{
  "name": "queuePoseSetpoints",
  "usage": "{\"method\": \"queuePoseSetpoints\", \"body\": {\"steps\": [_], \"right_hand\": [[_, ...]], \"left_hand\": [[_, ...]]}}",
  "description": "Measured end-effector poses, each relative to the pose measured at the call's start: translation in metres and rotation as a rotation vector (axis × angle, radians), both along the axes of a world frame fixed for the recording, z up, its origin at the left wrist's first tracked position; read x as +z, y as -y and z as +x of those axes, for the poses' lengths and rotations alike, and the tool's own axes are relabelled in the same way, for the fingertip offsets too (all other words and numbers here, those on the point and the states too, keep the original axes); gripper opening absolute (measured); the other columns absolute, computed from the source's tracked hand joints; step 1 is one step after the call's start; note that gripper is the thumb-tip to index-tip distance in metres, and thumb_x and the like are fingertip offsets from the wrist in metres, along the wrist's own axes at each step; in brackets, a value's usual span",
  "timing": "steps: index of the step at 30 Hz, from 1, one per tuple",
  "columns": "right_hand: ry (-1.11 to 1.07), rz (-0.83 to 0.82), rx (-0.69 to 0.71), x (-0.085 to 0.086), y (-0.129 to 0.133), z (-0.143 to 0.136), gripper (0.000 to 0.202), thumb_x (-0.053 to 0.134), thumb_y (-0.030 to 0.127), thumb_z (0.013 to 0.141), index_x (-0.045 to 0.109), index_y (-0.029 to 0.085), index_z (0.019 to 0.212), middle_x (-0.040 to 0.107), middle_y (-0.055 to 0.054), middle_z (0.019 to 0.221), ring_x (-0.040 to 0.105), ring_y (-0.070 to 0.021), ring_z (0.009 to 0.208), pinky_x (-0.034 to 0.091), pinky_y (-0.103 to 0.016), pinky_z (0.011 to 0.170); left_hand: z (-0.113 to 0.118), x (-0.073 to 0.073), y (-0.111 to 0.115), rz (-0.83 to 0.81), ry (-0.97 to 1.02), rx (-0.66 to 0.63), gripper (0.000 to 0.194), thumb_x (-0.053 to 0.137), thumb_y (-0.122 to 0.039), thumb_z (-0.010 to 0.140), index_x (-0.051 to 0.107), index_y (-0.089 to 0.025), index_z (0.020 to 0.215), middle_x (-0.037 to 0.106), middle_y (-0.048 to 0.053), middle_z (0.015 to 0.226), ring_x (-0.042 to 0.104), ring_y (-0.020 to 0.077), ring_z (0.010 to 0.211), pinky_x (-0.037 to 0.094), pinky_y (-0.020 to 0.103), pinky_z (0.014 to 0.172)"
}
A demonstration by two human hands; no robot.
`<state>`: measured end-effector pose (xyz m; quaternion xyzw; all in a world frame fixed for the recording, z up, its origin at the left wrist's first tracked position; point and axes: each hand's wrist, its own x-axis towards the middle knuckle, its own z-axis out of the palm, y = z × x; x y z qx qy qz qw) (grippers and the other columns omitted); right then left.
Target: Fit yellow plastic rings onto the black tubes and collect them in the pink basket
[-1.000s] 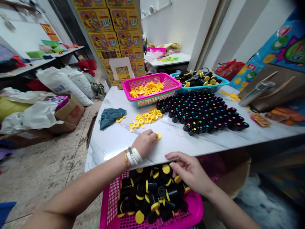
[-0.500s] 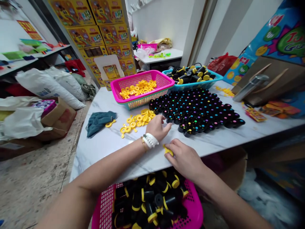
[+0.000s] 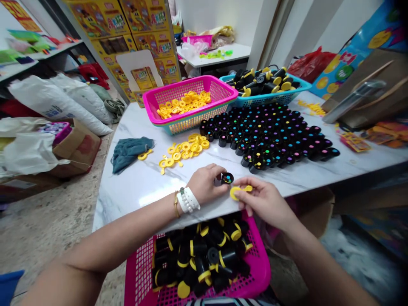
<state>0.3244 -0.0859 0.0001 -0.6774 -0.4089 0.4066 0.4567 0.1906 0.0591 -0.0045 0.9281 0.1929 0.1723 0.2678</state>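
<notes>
Near the table's front edge, my left hand [image 3: 208, 183] grips a small black cup [image 3: 227, 178] with coloured bits inside its open top. Close beside it, my right hand [image 3: 263, 199] pinches a yellow plastic cap [image 3: 236, 192] with a tab; cap and cup look slightly apart. Beyond my hands stand many similar black cups [image 3: 270, 131] in tight rows. A loose pile of yellow caps [image 3: 188, 151] lies to their left. Below the table edge, a pink basket [image 3: 262, 272] holds black cups fitted with yellow caps.
At the back of the table stand a pink basket [image 3: 148, 102] of yellow caps and a blue basket [image 3: 270, 98] of capped cups. A dark teal cloth [image 3: 129, 153] lies at left. A paper bag [image 3: 385, 91] and a clear bottle [image 3: 353, 102] are at right.
My left hand has come back from the cup rows with a black cup in it. My right hand has shifted slightly right, the yellow cap now turned and more visible. The view has tilted somewhat.
</notes>
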Motion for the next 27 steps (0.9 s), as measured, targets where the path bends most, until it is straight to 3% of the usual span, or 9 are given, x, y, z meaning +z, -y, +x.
{"method": "queuePoseSetpoints", "body": {"steps": [2, 7, 14, 18, 21, 25, 27], "right_hand": [[-0.164, 0.039, -0.126, -0.002, -0.007, 0.001, 0.033, 0.070, 0.044, 0.077, 0.060, 0.018, 0.094, 0.062, 0.003, 0.054, 0.042, -0.0077, 0.034, 0.030, -0.019, 0.035], [-0.201, 0.099, -0.261, -0.004, -0.033, -0.003, 0.036, 0.084, 0.039, 0.062, 0.060, 0.017, 0.077, 0.051, 0.008, 0.044, 0.040, -0.0047, 0.036, 0.026, -0.015, 0.035], [-0.242, 0.137, -0.362, -0.008, -0.038, -0.010, 0.032, 0.082, 0.038, 0.066, 0.060, 0.017, 0.076, 0.047, 0.009, 0.041, 0.035, -0.0039, 0.033, 0.024, -0.014, 0.031], [-0.219, 0.061, -0.284, -0.006, -0.036, -0.007, 0.033, 0.077, 0.044, 0.070, 0.059, 0.018, 0.081, 0.049, 0.008, 0.040, 0.036, -0.0055, 0.028, 0.024, -0.015, 0.027], [-0.207, 0.007, -0.217, -0.004, -0.035, -0.005, 0.034, 0.072, 0.049, 0.076, 0.054, 0.020, 0.080, 0.049, 0.008, 0.038, 0.036, -0.0065, 0.024, 0.024, -0.016, 0.025], [-0.213, 0.046, -0.204, -0.004, -0.035, -0.004, 0.035, 0.071, 0.049, 0.076, 0.049, 0.022, 0.077, 0.050, 0.009, 0.039, 0.041, -0.0070, 0.026, 0.029, -0.015, 0.026], [-0.227, 0.071, -0.202, -0.006, -0.035, -0.005, 0.035, 0.071, 0.048, 0.076, 0.048, 0.022, 0.076, 0.051, 0.009, 0.041, 0.044, -0.0075, 0.028, 0.034, -0.016, 0.028]], "left_hand": [[-0.004, 0.000, 0.003, -0.012, 0.013, -0.014, 0.026, 0.067, -0.029, 0.075, 0.064, -0.016, 0.097, 0.062, 0.001, 0.080, 0.053, 0.0113, 0.064, 0.040, 0.023, 0.059], [0.000, 0.002, 0.004, -0.054, -0.012, -0.028, 0.013, 0.064, -0.029, 0.078, 0.064, -0.017, 0.083, 0.061, -0.001, 0.072, 0.054, 0.0109, 0.064, 0.039, 0.021, 0.060], [-0.001, 0.002, 0.008, -0.154, -0.038, 0.004, 0.014, 0.065, -0.026, 0.075, 0.066, -0.018, 0.087, 0.065, -0.002, 0.069, 0.058, 0.0114, 0.061, 0.042, 0.022, 0.061], [-0.002, 0.004, 0.007, -0.257, 0.013, 0.026, 0.021, 0.066, -0.032, 0.077, 0.065, -0.016, 0.090, 0.065, -0.002, 0.067, 0.058, 0.0113, 0.059, 0.043, 0.022, 0.059], [0.001, 0.008, 0.004, -0.466, 0.029, 0.042, 0.023, 0.061, -0.039, 0.083, 0.063, -0.016, 0.082, 0.061, -0.002, 0.061, 0.054, 0.0098, 0.053, 0.041, 0.021, 0.053], [0.007, 0.011, 0.000, -0.951, -0.042, 0.034, 0.020, 0.056, -0.031, 0.087, 0.052, -0.016, 0.074, 0.051, -0.006, 0.047, 0.045, 0.0069, 0.037, 0.032, 0.019, 0.041], [0.007, 0.010, 0.002, -1.011, -0.055, 0.050, 0.018, 0.053, -0.029, 0.090, 0.051, -0.016, 0.077, 0.049, -0.006, 0.045, 0.043, 0.0068, 0.035, 0.030, 0.018, 0.040]]}}
